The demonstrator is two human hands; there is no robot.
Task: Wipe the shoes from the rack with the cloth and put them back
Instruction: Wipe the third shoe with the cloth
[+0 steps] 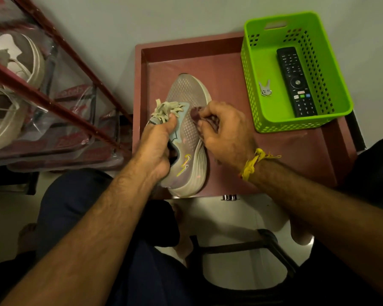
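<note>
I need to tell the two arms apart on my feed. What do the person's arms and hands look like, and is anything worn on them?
Both forearms are bare, with no sleeves in view and no gloves on either hand. The left hand and its wrist carry nothing. The right hand has a knotted yellow thread tied round its wrist, with loose frayed ends sticking out. I see no rings or watch.

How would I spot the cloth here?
Find the reddish tray, where a grey shoe lies. The right hand pinches the cloth against the shoe's side. It is a small, dark maroon, crumpled scrap, unlike the pale laces beside it.
</note>
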